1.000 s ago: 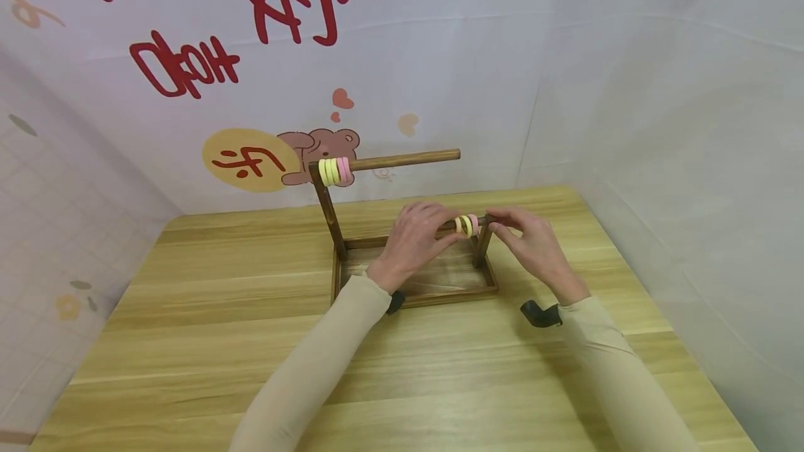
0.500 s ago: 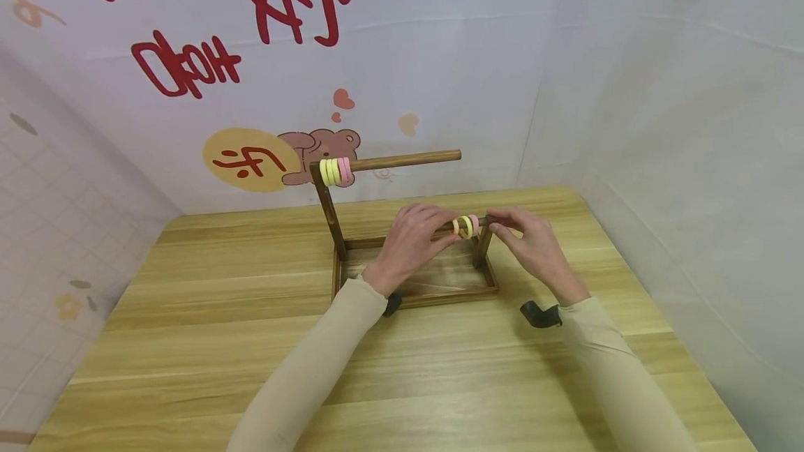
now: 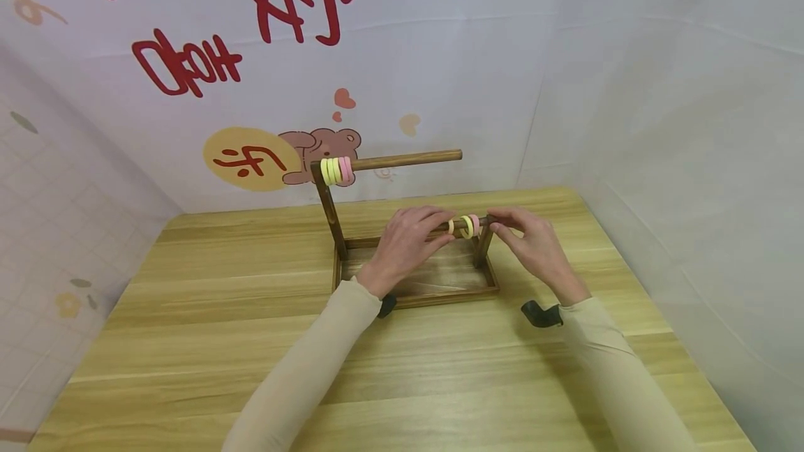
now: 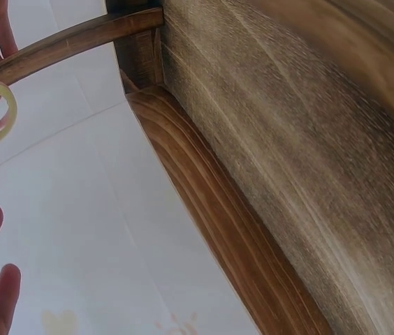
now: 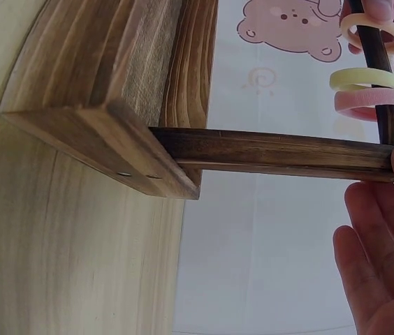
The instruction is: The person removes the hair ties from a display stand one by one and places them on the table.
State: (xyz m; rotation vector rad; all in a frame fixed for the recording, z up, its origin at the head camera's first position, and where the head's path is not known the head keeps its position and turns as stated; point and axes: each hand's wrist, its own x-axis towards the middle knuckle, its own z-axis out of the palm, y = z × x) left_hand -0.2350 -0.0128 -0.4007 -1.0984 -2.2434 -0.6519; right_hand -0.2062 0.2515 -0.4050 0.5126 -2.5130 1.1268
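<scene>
A brown wooden stand (image 3: 452,296) has two rods over a shallow tray base. My left hand (image 3: 402,243) pinches a peach hair tie (image 5: 346,28) between thumb and fingers, around the lower, front rod (image 5: 371,52). To its right on that rod hang a yellow hair tie (image 5: 351,79) and a pink hair tie (image 5: 354,102), close together near the post. My right hand (image 3: 534,243) grips the rod's right end, where it meets the post (image 5: 274,153); its other fingers extend below, seen in the right wrist view.
Several yellow and pink hair ties (image 3: 336,171) sit at the left end of the higher, rear rod (image 3: 408,159), whose right end is free. Light wooden table (image 3: 220,340) lies underneath. A printed white cloth (image 3: 440,54) hangs behind. A black piece (image 3: 540,314) sits by the right cuff.
My left hand has slid left along the lower rod with the peach hair tie, widening the gap to the yellow one. The right hand stays at the rod's end.
</scene>
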